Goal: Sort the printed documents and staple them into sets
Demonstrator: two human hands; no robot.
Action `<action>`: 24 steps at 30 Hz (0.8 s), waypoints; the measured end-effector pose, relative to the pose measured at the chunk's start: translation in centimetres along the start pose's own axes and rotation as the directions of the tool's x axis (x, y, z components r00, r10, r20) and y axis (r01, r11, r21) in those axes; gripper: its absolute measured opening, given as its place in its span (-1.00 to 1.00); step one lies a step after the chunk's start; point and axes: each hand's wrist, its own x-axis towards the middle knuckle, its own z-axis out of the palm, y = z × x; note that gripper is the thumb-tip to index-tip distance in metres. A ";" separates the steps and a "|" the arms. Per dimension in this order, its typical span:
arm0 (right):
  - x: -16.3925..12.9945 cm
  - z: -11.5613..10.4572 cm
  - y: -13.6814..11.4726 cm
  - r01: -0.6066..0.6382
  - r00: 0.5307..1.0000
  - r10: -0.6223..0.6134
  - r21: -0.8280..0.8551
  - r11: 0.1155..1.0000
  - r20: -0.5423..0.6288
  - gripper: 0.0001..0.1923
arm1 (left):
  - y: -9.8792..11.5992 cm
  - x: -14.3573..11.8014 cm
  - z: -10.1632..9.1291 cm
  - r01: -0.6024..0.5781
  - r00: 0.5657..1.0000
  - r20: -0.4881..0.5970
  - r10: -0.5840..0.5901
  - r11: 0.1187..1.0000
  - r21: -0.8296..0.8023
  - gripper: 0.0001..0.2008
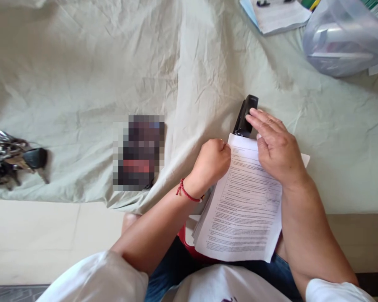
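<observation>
Several sheets (245,209) are laid past cloth (201,92) edge, top end set at stapler (243,118). Sheets are clamped at upper left in grip of left hand (212,159); right hand (277,147) is laid against stapler, grip unclosed. Placement looks done; whether fastened cannot be told.

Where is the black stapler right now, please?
In the head view, the black stapler lies right of centre, at the top edge of the printed pages, partly covered by the right hand.

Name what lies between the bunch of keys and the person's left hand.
In the head view, a dark object, blurred out, lies on the pale cloth between the keys and the left hand.
</observation>
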 end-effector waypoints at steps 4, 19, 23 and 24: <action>-0.4 0.1 -0.4 -0.001 1.000 0.001 -0.001 1.000 -0.023 -0.33 | 0.0 0.1 0.0 -0.032 0.999 0.002 0.032 0.999 0.031 -0.48; -1.0 0.5 -2.9 -0.044 0.998 0.043 -0.034 0.998 -0.043 -0.56 | -0.3 -0.1 -0.3 -0.059 0.998 0.034 0.056 0.990 0.128 -0.49; -1.2 0.9 -3.2 -0.097 0.995 0.093 -0.103 0.990 -0.043 -0.60 | -0.3 -0.2 -0.3 -0.057 0.998 0.034 0.053 0.992 0.117 -0.50; -1.3 1.1 -3.2 -0.102 0.994 0.098 -0.117 0.988 -0.042 -0.61 | -0.3 -0.2 -0.3 -0.055 0.998 0.030 0.052 0.992 0.116 -0.49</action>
